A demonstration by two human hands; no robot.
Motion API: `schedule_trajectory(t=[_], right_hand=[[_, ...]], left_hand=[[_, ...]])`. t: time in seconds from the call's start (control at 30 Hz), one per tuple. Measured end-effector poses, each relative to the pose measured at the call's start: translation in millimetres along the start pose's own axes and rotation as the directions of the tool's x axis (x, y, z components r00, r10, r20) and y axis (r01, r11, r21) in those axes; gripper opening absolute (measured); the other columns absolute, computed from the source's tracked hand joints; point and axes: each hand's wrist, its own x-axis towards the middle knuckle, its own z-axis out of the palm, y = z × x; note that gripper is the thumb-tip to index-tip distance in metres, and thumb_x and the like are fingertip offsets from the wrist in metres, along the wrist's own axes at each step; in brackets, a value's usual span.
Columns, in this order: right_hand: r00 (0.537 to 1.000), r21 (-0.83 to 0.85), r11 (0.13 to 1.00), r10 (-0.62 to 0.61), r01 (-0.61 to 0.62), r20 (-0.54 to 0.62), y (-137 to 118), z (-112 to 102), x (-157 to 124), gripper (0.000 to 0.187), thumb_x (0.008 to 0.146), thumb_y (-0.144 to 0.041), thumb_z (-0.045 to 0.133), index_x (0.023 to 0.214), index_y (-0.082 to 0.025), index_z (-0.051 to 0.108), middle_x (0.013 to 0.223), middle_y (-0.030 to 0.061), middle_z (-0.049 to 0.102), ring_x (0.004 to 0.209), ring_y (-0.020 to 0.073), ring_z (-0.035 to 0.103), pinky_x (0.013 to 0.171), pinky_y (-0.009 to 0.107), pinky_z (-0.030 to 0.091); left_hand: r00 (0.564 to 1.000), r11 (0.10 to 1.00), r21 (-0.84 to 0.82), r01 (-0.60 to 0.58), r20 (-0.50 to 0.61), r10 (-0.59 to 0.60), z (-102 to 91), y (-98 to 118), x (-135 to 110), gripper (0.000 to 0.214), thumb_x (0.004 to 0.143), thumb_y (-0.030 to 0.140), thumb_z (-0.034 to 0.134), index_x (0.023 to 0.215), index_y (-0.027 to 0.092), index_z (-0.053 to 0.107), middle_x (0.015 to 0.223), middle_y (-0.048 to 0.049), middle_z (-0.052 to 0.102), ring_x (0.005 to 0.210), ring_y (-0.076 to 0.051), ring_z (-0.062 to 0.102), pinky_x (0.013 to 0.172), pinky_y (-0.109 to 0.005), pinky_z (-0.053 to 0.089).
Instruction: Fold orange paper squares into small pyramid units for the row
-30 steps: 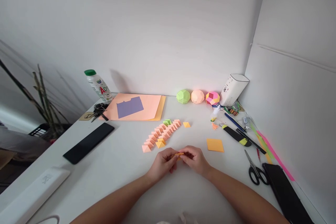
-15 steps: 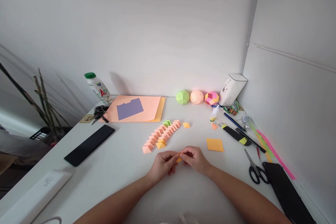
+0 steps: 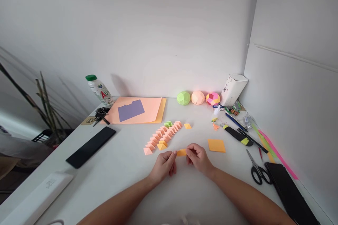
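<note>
My left hand (image 3: 164,166) and my right hand (image 3: 198,158) each pinch one end of a small folded orange paper piece (image 3: 181,152) just above the white table (image 3: 118,168). Both hands have their fingers curled closed on it. Beyond the hands lies a row of several folded peach paper units (image 3: 162,134) with a green one at its far end and an orange one near the front. A square orange paper sheet (image 3: 216,145) lies flat to the right of my right hand.
Three paper balls (image 3: 198,97) sit by the back wall beside a white box (image 3: 233,89). Peach sheets with a purple piece (image 3: 136,109), a bottle (image 3: 99,89), keys and a black phone (image 3: 91,146) are left. Scissors (image 3: 257,172), pens and a cutter lie right.
The hands have drawn slightly apart, and the orange paper between them now shows as a flat wider strip instead of a thin folded edge.
</note>
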Motion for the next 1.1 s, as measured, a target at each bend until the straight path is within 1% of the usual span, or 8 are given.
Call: schedule_trajectory(t=[0.07,0.17,0.23,0.3,0.57,0.8,0.93,1.1], right_hand=[[0.964,-0.145,0.959,-0.256,0.243,-0.079,-0.3,-0.4,0.1,0.015,0.090,-0.026,0.047,0.080,-0.018,0.055,0.068,0.0012,0.059,0.047,0.0093,0.052,0.046,0.022,0.046],[0.830,-0.341,0.782,-0.558,0.522,-0.008,0.0,-0.3,0.3,0.014,0.089,-0.016,0.045,0.089,-0.019,0.058,0.087,0.0073,0.062,0.066,0.0132,0.061,0.057,0.025,0.054],[0.773,-0.419,0.682,-0.629,0.599,0.080,1.8,0.5,-0.3,0.017,0.088,-0.012,0.044,0.092,-0.020,0.058,0.091,0.0087,0.063,0.079,0.0158,0.063,0.065,0.027,0.055],[0.753,-0.467,0.627,-0.643,0.623,0.142,4.3,1.3,-1.3,0.018,0.088,-0.010,0.043,0.091,-0.020,0.059,0.096,0.0098,0.062,0.083,0.0160,0.063,0.070,0.027,0.055],[0.768,-0.439,0.640,-0.598,0.630,0.230,8.2,1.5,-2.2,0.013,0.086,-0.011,0.049,0.092,-0.019,0.058,0.113,0.0123,0.057,0.083,0.0149,0.063,0.078,0.029,0.055],[0.773,-0.433,0.651,-0.595,0.624,0.219,7.9,2.1,-2.0,0.016,0.087,-0.016,0.052,0.103,-0.019,0.053,0.108,0.0127,0.057,0.094,0.0191,0.060,0.078,0.031,0.055],[0.802,-0.399,0.698,-0.555,0.594,0.224,6.7,1.6,-1.7,0.021,0.086,-0.021,0.053,0.107,-0.019,0.052,0.108,0.0134,0.057,0.083,0.0173,0.062,0.066,0.027,0.057],[0.809,-0.379,0.716,-0.538,0.586,0.235,3.7,0.8,-1.2,0.019,0.088,-0.022,0.051,0.107,-0.017,0.053,0.102,0.0128,0.059,0.087,0.0185,0.060,0.069,0.028,0.057]], left_hand=[[0.999,0.999,-0.042,0.002,0.039,0.000,-1.4,2.4,-1.1,0.053,0.083,0.061,0.036,0.054,0.017,0.046,0.042,0.0006,0.055,0.034,-0.009,0.044,0.039,-0.021,0.034],[0.993,0.993,-0.117,-0.018,0.114,0.031,-3.7,7.8,-2.5,0.052,0.081,0.062,0.039,0.072,0.014,0.057,0.056,-0.0021,0.061,0.043,-0.011,0.051,0.040,-0.021,0.038],[0.989,0.989,-0.148,-0.023,0.142,0.045,-4.9,10.8,-2.3,0.048,0.080,0.060,0.045,0.074,0.014,0.058,0.061,-0.0026,0.061,0.048,-0.012,0.054,0.041,-0.021,0.040],[0.987,0.983,-0.182,-0.015,0.155,0.044,-6.0,12.0,-1.1,0.043,0.079,0.056,0.050,0.071,0.014,0.057,0.059,-0.0016,0.060,0.048,-0.011,0.052,0.042,-0.020,0.041],[0.994,0.953,-0.302,-0.009,0.102,0.042,-9.0,4.9,5.1,0.035,0.081,0.049,0.053,0.069,0.017,0.048,0.053,0.0008,0.059,0.043,-0.010,0.051,0.041,-0.020,0.040],[0.994,0.950,-0.313,0.001,0.104,0.034,-8.9,3.8,5.9,0.033,0.080,0.047,0.056,0.069,0.017,0.047,0.050,0.0021,0.057,0.042,-0.010,0.051,0.041,-0.020,0.041],[0.989,0.936,-0.351,-0.009,0.134,0.060,-9.8,2.5,6.4,0.033,0.080,0.046,0.057,0.068,0.017,0.048,0.051,0.0031,0.056,0.041,-0.009,0.049,0.039,-0.020,0.040],[0.986,0.927,-0.374,-0.007,0.152,0.069,-11.7,0.3,7.3,0.036,0.080,0.048,0.056,0.066,0.017,0.046,0.054,0.0032,0.056,0.039,-0.008,0.048,0.038,-0.020,0.039]])
